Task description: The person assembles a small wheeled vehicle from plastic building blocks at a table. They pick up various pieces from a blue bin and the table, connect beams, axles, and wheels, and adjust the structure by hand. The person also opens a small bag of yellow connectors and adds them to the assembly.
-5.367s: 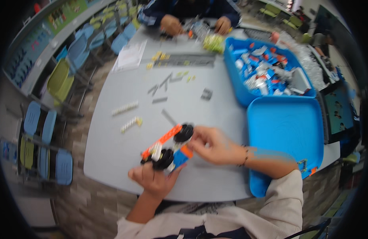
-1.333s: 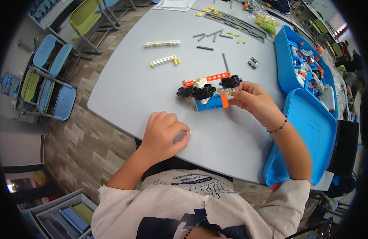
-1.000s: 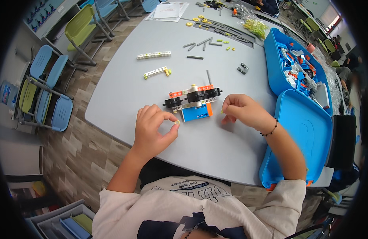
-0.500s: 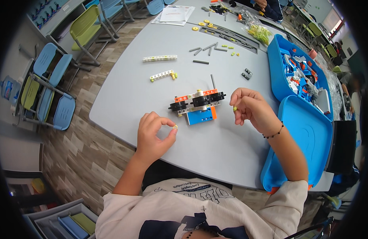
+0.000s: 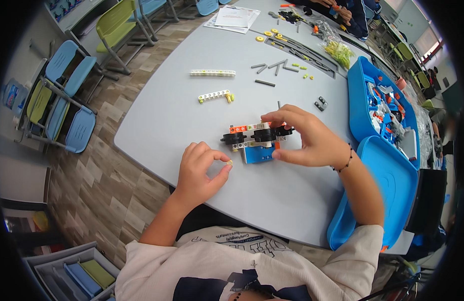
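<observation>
Black-wheeled plastic assembly (image 5: 263,135) may tip if jolted by half-open right hand (image 5: 314,140) straddling 3 o'clock end; left hand (image 5: 199,173) pinches pale-yellow ring (image 5: 230,162).

Block model (image 5: 258,138) with 3 black wheels (image 5: 234,138)

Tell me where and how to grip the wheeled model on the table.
Probably across its right part, coming from the right: thumb against the blue block, fingers over the far side. The block looks flat-faced and juts out on the near side, whereas the black wheels are round and might turn. The right hand spans that part; the left hand pinches a small pale piece.
</observation>
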Available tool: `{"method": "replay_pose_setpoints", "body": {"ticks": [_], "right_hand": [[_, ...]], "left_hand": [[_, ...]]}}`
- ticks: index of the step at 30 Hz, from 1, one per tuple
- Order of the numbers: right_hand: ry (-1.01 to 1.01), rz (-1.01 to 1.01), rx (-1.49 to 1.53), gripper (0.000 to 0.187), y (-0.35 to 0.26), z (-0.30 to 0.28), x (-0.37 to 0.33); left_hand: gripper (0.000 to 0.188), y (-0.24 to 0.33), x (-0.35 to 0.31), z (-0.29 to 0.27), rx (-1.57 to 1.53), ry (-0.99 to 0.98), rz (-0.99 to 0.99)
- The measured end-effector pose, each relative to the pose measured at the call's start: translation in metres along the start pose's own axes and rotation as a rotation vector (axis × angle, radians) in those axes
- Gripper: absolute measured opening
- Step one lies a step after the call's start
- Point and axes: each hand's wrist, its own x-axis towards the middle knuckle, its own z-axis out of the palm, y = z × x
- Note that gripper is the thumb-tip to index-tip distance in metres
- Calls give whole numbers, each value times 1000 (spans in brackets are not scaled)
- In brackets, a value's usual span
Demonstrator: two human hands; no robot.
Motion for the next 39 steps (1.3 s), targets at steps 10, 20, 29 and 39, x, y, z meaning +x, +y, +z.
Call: {"method": "replay_pose_setpoints", "body": {"ticks": [10, 20, 29, 39], "right_hand": [[26, 11, -52, 49, 10, 9, -2], [16, -17, -61, 44, 11, 8, -3], [25, -33, -66, 43, 12, 12, -4], [49, -55, -64, 42, 12, 14, -4]], "left_hand": [[19, -2, 21, 3, 81, -18, 125], [20, -3, 31, 4, 103, -120, 308], [21, 15, 27, 20, 116, 29, 378], [21, 12, 29, 19, -11, -29, 291]]}}
